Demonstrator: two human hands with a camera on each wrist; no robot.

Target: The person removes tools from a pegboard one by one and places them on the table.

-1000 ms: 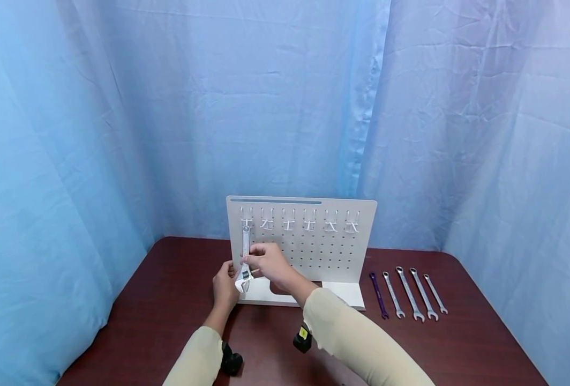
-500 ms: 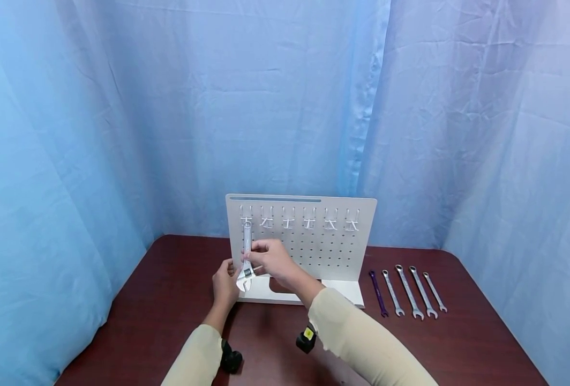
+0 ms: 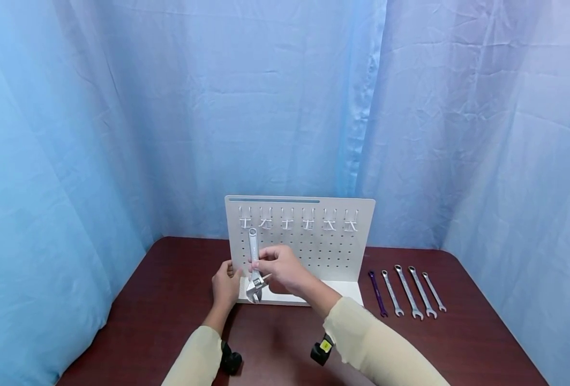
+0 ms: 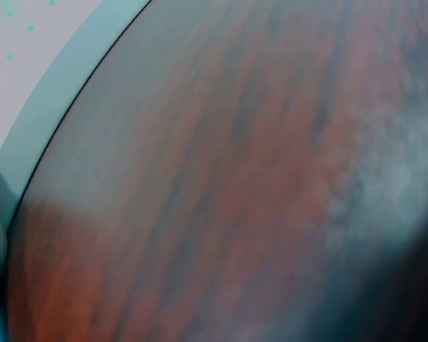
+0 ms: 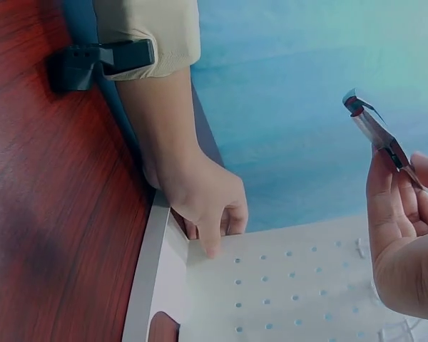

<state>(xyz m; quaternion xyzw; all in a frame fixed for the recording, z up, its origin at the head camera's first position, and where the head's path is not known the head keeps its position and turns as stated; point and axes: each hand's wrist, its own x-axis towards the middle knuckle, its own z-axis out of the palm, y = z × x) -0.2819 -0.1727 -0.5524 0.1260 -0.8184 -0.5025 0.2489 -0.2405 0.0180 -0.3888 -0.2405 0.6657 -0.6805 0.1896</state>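
My right hand pinches a silver adjustable wrench, its jaw end down and the holed handle end up, in front of the white pegboard. In the head view the handle's top lies just below and right of the leftmost hook. My left hand grips the board's lower left edge; the right wrist view shows the thumb on the front face and the other fingers partly hidden behind. That view also has the wrench held apart from the board.
Several more white hooks run in a row along the board's top. To the right on the dark red table lie a purple wrench and several silver combination wrenches. Blue curtains surround the table.
The right hand with the adjustable wrench rose slightly towards the leftmost hook, then moved down and right, away from it. The left hand has stayed on the board's edge.
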